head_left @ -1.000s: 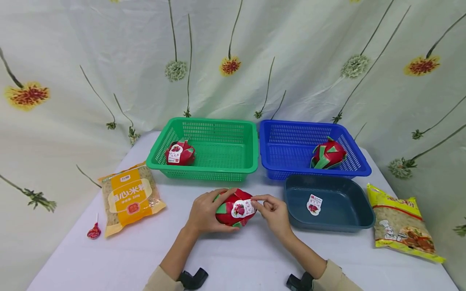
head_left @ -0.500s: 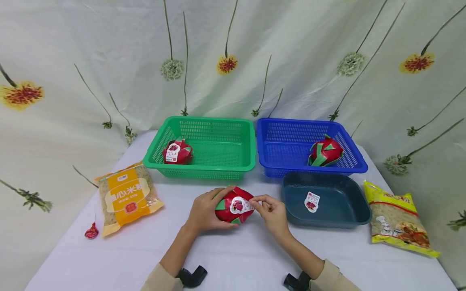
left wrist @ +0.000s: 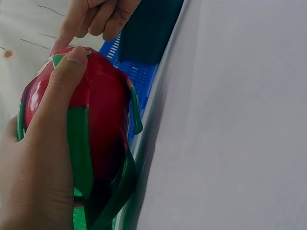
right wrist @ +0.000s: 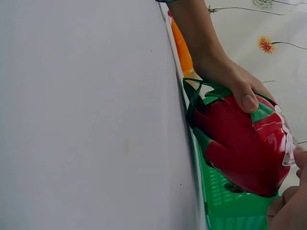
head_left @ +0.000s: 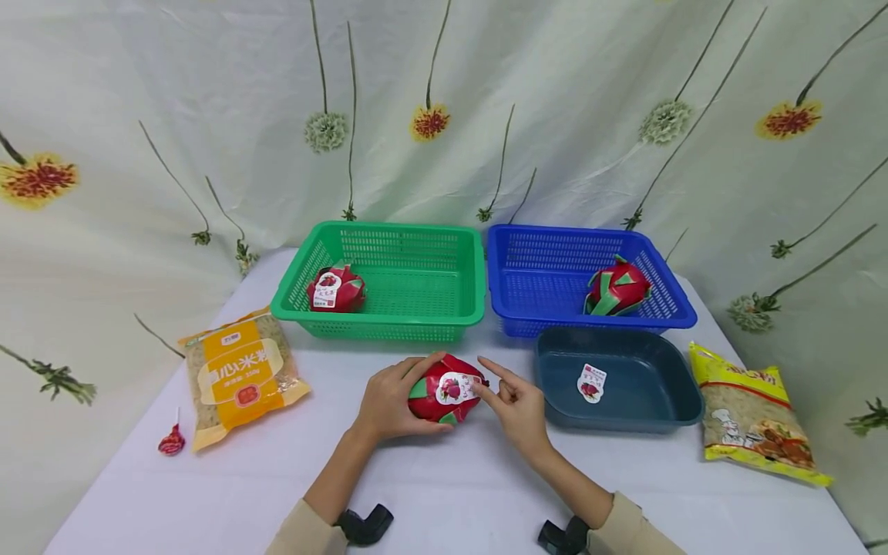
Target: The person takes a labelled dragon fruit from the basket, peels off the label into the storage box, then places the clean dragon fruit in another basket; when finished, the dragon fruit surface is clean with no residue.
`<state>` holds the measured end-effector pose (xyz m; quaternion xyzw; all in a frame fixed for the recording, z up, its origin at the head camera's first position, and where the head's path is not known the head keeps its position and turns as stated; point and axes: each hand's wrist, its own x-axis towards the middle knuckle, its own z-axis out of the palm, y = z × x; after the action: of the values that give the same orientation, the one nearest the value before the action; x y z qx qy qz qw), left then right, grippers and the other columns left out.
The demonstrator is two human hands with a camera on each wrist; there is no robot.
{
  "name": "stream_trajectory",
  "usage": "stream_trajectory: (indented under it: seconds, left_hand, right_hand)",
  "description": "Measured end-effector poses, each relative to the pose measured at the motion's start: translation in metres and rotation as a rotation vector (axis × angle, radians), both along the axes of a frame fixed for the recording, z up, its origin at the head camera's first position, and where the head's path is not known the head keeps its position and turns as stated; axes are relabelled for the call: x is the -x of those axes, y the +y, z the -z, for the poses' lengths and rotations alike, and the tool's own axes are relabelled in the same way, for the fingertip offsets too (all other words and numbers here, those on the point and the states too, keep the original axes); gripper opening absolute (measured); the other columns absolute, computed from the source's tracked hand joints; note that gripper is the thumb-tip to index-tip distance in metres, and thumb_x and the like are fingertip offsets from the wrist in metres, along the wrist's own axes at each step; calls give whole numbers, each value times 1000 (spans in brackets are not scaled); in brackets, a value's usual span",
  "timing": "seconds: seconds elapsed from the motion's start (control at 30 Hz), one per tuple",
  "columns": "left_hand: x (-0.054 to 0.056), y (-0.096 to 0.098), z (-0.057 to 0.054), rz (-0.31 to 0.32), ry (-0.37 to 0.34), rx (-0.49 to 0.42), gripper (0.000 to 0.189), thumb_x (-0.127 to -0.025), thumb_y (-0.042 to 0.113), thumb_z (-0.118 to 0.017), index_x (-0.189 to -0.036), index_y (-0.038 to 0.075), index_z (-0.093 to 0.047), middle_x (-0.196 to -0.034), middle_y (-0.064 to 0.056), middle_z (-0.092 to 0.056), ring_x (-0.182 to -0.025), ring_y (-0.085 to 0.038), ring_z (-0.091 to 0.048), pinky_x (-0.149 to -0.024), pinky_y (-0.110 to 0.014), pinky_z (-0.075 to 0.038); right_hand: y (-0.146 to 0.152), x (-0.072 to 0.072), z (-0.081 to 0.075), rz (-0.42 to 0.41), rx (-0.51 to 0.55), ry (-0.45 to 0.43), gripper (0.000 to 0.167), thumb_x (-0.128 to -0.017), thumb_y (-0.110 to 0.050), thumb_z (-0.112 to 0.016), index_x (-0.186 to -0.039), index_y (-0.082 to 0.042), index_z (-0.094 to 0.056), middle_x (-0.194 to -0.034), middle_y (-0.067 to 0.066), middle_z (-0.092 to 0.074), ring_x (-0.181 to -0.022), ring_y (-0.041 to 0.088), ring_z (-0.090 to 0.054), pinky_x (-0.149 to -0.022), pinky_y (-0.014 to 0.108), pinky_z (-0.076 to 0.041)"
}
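My left hand [head_left: 390, 401] grips a red dragon fruit [head_left: 459, 364] with green scales from its left side, low over the table's middle. A white label sticker [head_left: 452, 388] with a fruit picture lies on its upper face. My right hand [head_left: 519, 410] is at the fruit's right end, thumb on the sticker's right end, index finger extended apart from it and the other fingers curled. The left wrist view shows the left thumb [left wrist: 67, 76] along the fruit's side. In the right wrist view, the sticker's edge [right wrist: 289, 143] stands slightly off the fruit beside the right thumb.
Behind are a green basket [head_left: 388, 317] with a labelled dragon fruit [head_left: 352, 294], and a blue basket [head_left: 541, 314] with another dragon fruit [head_left: 623, 285]. A dark tray [head_left: 645, 416] at right holds a sticker [head_left: 591, 383]. Bagged noodles [head_left: 243, 378], a lollipop [head_left: 171, 441] and another bag [head_left: 756, 416] flank them.
My right index finger has lifted away from the thumb, which now rests on the sticker; before, they pinched its right end. The left hand keeps its grip. The head view has shifted slightly.
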<state>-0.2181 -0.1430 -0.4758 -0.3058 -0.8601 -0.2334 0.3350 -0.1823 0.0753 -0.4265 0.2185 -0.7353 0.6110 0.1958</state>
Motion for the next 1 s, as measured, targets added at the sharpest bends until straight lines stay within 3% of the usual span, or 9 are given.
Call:
stream_trajectory:
  seconds: [0.3, 0.8, 0.93, 1.0]
  left_hand:
    - [0, 1, 0, 1, 0, 2, 95, -57, 74, -66, -134, 23, -48, -109, -2, -63, -90, -16, -62, -68, -34, -53]
    - [1, 4, -2, 13, -87, 20, 96, -57, 75, -65, -137, 27, -45, -111, 2, -61, -94, -13, -60, -69, -31, -53]
    - [1, 6, -2, 31, -105, 19, 95, -58, 75, -64, -137, 26, -44, -109, 1, -62, -92, -13, -60, -67, -30, -53]
    - [1, 6, -3, 28, -114, 26, 95, -59, 74, -64, -138, 26, -43, -108, 2, -62, -90, -12, -60, -65, -29, -53]
  right_hand:
    - [-3, 2, 5, -6, 31, -46, 11, -80, 1, -69, -90, 4, -72, -48, 0, -27, -46, 2, -22, -37, 25, -16]
    - [-5, -14, -11, -28, 86, -90, 8, -80, 4, -67, -86, 6, -70, -48, 2, -28, -45, 4, -24, -36, 25, -16]
    - [-2, -20, -15, -76, 92, -63, 9, -80, 7, -66, -88, 7, -70, -49, 2, -28, -45, 6, -23, -36, 24, -18]
    - [4, -21, -18, -129, 129, 10, 10, -81, 9, -64, -88, 8, -69, -49, 3, -33, -44, 7, -24, -35, 23, -19]
